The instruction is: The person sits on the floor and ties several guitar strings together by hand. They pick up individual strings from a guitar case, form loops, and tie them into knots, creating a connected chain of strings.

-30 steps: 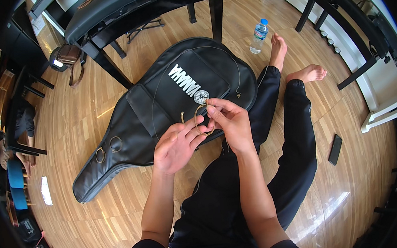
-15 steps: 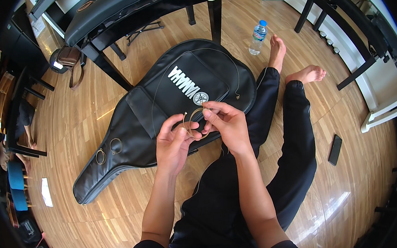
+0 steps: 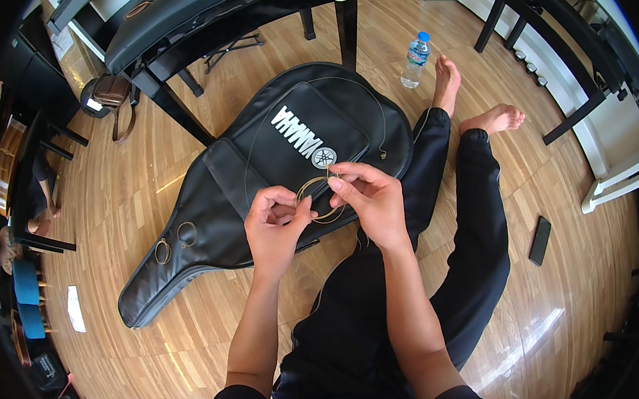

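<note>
My left hand [image 3: 277, 229] pinches the left side of a gold coil of wire string [image 3: 317, 216] between thumb and fingers. My right hand [image 3: 368, 203] holds the same coil at its upper right, thumb against forefinger. Both hands are over a black padded instrument bag [image 3: 237, 101] with white lettering, lying flat on the floor left of my legs. Two small coils [image 3: 187, 234] rest on the bag's narrow end, one beside the other. A thin loose string [image 3: 380, 108] arcs across the bag's wide body, with a small fitting at its right end.
A black bench [image 3: 194, 33] stands beyond the bag. A water bottle [image 3: 415, 61] is by my feet, a phone [image 3: 539, 241] right of my legs. A brown bag [image 3: 112, 92], white paper [image 3: 75, 309] and another person [image 3: 41, 191] are at left; a black stand [image 3: 558, 38] at right.
My left hand has gone from open, upturned fingers to a pinch on the coil's left side, turning over slightly. My right hand keeps its hold and has shifted little.
</note>
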### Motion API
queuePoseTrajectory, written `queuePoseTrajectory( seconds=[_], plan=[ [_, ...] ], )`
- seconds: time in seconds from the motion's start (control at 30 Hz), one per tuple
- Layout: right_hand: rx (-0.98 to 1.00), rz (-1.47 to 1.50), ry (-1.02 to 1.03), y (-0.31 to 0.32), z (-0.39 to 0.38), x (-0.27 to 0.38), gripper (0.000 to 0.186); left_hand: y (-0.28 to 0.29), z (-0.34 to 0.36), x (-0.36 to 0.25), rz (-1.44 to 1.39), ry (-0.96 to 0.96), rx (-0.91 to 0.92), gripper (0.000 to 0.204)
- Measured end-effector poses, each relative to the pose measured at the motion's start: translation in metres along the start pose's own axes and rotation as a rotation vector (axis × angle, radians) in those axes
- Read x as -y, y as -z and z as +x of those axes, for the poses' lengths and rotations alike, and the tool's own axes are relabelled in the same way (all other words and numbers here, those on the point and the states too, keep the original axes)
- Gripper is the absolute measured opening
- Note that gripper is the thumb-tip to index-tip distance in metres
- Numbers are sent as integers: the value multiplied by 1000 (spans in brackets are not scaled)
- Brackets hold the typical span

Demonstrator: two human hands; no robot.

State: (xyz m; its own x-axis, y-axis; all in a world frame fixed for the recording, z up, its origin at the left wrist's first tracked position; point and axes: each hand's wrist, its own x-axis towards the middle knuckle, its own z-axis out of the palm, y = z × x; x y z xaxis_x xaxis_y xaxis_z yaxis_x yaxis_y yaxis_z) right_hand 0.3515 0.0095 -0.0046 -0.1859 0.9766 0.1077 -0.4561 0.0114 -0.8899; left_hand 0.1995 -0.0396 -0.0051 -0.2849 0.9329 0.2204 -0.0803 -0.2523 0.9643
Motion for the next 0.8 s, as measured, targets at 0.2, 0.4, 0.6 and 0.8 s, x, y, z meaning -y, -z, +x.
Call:
queuePoseTrajectory(
  seconds=[0.2, 0.4, 0.6, 0.8],
  plan=[
    [-2, -11, -12, 2, 0, 2, 22, -3, 2, -1, 6, 85, -56, 18],
    [-100, 0, -46, 11, 4, 13, 23, 8, 4, -2, 380, 28, -109, 20],
    [-46, -26, -141, 7, 1, 17, 26, 7, 3, -23, 23, 88, 88, 30],
    [75, -102, -208, 4, -1, 18, 33, -5, 6, -34, -41, 336, 129, 33]
  ],
)
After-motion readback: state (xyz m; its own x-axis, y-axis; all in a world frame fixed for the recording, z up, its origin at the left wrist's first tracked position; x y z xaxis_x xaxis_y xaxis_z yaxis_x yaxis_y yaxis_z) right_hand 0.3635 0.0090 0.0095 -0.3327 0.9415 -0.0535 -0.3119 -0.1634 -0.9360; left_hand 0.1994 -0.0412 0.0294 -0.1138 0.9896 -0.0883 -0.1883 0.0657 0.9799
